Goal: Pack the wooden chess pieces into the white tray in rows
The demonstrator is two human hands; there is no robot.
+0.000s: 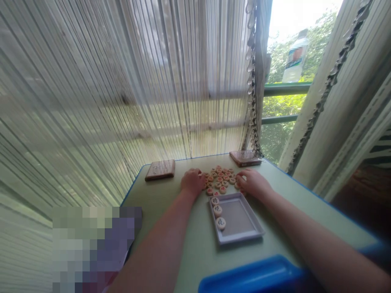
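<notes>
A loose heap of round Chinese chess pieces (219, 175), marked in red or dark characters, lies on the pale green table. My left hand (192, 182) rests at the heap's left edge, its fingers loosely bent against the outer pieces. On the opposite side, my right hand (253, 182) has curved fingers apart beside the rightmost pieces. I see no piece clearly gripped in either hand; some fingertips are hidden. Nearer to me is a shallow white tray (240, 241), with three dark-marked pieces (218, 211) in a line along its left side. A red-marked piece (216, 194) is at its far left corner.
Two flat brown boxes (160, 169) stand toward the table's far side, left and right. A blue plastic edge (250, 274) is close in front of me. String curtains (171, 81) hang behind the table. A bottle (295, 59) stands on a green rail (287, 89).
</notes>
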